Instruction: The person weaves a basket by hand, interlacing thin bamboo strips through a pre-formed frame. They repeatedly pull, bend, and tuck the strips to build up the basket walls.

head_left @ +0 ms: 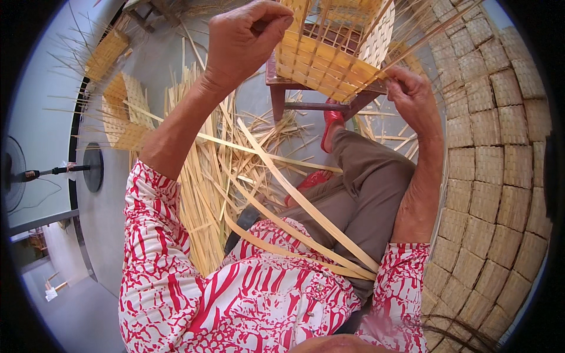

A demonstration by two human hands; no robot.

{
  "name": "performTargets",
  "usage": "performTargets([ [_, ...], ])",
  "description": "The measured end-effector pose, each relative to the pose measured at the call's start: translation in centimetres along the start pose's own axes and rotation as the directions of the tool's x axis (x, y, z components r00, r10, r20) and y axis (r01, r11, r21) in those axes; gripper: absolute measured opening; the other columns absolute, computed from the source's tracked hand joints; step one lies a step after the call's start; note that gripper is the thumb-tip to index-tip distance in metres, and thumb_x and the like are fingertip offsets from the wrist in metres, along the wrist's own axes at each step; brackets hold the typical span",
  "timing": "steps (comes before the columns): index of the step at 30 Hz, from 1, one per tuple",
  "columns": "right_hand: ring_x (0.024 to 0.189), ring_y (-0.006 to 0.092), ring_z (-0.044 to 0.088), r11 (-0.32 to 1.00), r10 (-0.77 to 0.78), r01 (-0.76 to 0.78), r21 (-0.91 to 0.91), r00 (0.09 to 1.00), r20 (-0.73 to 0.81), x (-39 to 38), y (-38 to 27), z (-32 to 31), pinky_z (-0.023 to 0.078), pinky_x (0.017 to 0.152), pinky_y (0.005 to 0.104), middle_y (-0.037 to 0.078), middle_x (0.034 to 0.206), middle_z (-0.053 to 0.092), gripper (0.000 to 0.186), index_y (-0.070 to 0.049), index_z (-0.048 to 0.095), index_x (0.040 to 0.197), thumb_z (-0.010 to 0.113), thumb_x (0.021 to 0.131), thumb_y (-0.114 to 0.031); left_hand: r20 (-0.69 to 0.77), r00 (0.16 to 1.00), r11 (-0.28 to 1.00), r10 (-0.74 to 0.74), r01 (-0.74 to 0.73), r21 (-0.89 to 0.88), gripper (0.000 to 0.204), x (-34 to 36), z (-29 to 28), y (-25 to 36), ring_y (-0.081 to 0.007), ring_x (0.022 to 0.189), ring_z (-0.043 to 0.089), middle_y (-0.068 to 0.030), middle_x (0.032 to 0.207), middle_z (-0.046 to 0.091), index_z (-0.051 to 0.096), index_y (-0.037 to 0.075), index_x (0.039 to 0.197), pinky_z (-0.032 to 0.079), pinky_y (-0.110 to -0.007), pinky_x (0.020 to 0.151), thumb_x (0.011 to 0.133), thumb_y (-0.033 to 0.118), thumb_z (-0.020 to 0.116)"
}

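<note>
A half-woven yellow bamboo basket point(326, 65) with loose strip ends sticking out rests on a dark wooden stool point(278, 103) at top centre. My left hand point(250, 38) is raised beside its upper left edge, fingers curled in a pinch; what they hold is hard to make out. At the basket's lower right corner, my right hand point(410, 97) grips the woven edge. Several long pale strips point(294, 209) lie across my lap and trousers.
A heap of bamboo strips point(191, 229) covers the floor left of my legs. Other woven pieces point(126, 115) with spiky ends stand upper left. A fan point(15, 173) is at the far left. Stacked woven baskets point(488, 176) form a wall on the right.
</note>
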State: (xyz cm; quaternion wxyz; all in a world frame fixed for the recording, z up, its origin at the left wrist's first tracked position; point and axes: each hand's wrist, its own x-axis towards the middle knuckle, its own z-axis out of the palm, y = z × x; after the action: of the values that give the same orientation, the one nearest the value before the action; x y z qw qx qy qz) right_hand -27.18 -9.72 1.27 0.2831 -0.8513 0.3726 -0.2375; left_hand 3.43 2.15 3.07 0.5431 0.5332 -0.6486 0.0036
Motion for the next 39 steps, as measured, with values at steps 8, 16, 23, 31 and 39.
performTargets([
  [8,0.065,0.0264,0.063,0.996,-0.025,0.026,-0.089,1.0,0.016,-0.2,-1.1,-0.2,0.049,0.063,0.037,0.017,0.075,0.063,0.014,-0.004,0.068,0.1,0.062,0.092,-0.014,0.296,0.944,0.914,-0.144,0.012,0.406,0.022,0.4,1.7,-2.2,-0.0108,0.063,0.069,-0.0086,0.072,0.072,0.073,0.003,0.104,0.055,-0.024,0.057,0.097,0.023,0.066],
  [16,0.07,0.0337,0.064,0.992,-0.074,0.073,-0.101,0.997,-0.014,-0.5,-0.9,0.0,0.05,0.064,0.0397,0.017,0.078,0.064,0.015,-0.005,0.067,0.1,0.062,0.089,-0.014,0.388,0.913,0.905,-0.124,-0.056,0.422,0.029,0.7,2.0,-3.1,-0.0157,0.063,0.073,-0.0104,0.073,0.072,0.07,0.003,0.104,0.057,-0.029,0.057,0.1,0.03,0.061],
  [23,0.06,0.0194,0.055,0.972,-0.189,0.182,-0.148,0.981,-0.033,0.1,-0.3,0.8,0.046,0.059,0.0336,0.012,0.068,0.057,0.014,0.0,0.065,0.101,0.061,0.091,-0.009,0.017,0.992,0.975,-0.122,0.117,0.188,0.017,-0.5,1.0,-0.4,-0.0125,0.069,0.072,-0.0086,0.081,0.073,0.07,0.004,0.104,0.056,-0.026,0.058,0.095,0.018,0.069],
  [31,0.078,0.0353,0.069,0.975,-0.188,0.182,-0.126,0.982,-0.033,0.4,-0.8,0.8,0.054,0.069,0.0431,0.018,0.085,0.07,0.019,-0.006,0.072,0.1,0.064,0.091,-0.02,0.177,0.984,0.997,-0.014,0.002,0.072,0.023,-0.3,5.9,3.3,-0.013,0.078,0.074,-0.0072,0.087,0.075,0.07,0.005,0.116,0.056,-0.024,0.061,0.093,0.01,0.07],
  [39,0.082,0.0344,0.07,0.987,-0.123,0.117,-0.114,0.991,-0.049,-0.2,-0.7,1.8,0.055,0.074,0.043,0.015,0.091,0.072,0.021,-0.012,0.074,0.105,0.064,0.09,-0.023,0.302,0.941,0.987,-0.151,0.163,-0.015,0.005,2.9,7.1,4.3,-0.0111,0.064,0.069,-0.0079,0.07,0.069,0.068,-0.003,0.089,0.053,-0.025,0.057,0.087,0.001,0.066],
])
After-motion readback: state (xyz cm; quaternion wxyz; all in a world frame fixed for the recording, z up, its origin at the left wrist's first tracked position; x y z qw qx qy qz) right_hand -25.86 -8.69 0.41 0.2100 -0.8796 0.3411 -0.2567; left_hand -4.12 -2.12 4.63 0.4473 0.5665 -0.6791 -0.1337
